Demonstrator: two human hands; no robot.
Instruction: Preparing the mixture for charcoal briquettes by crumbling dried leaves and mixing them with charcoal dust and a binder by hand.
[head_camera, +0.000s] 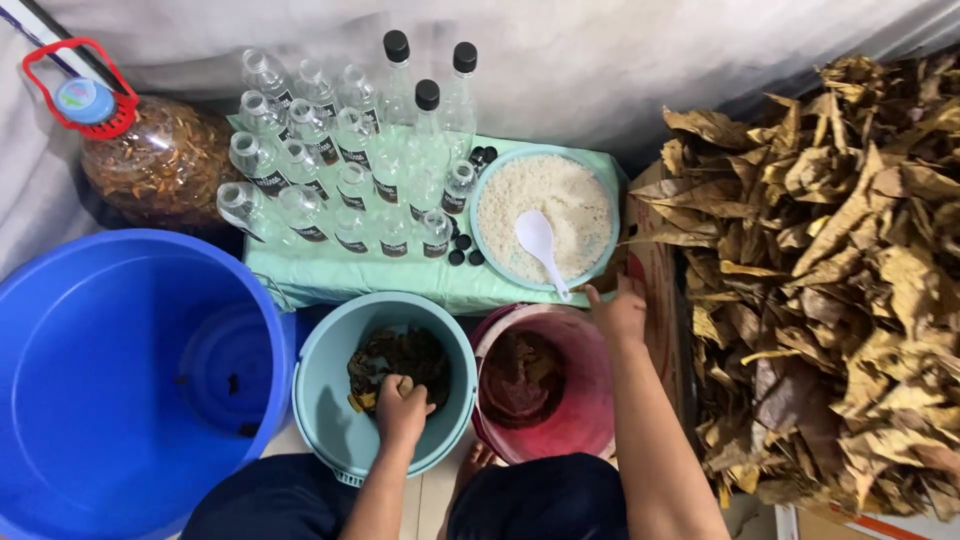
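1. Left hand (402, 405) down inside the pale teal bucket (318, 380), fingers curled shut on a clump of dark wet leaves (400, 358) at the bucket's bottom.
2. Right hand (620, 312) stretched forward to the near rim of the rice bowl (600, 195), fingertips at the tip of the white spoon (540, 245)'s handle; whether gripping or only touching, cannot tell.
3. Spoon: smooth white plastic, rounded scoop resting on the grains, long axis running diagonally, scoop away from the body and to the left, handle pointing toward the right hand.
4. Bowl: round, light teal, filled with coarse white rice grains, set on the right end of a low desk (330, 280) draped in mint-green cloth.
5. Clear plastic bottles (330, 170) crowded upright on the left of the cloth, slender with dark label bands; three at the back capped in black, the rest uncapped. Loose black caps (462, 248) lying between bottles and bowl.
6. Dark red bucket (590, 400) just beside the teal one, touching or nearly so, holding a brown soggy mass.
7. Large blue tub (100, 330) at far left, glossy round plastic, a few dark flecks on its floor.
8. Big clear jar (160, 160) behind the tub, lying tilted, packed with brown dried pieces, blue lid with a red handle.
9. Heap of dried leaves (840, 270) at right, tan and brown, crisp, curled and crumpled, piled against a cardboard box edge (650, 260).
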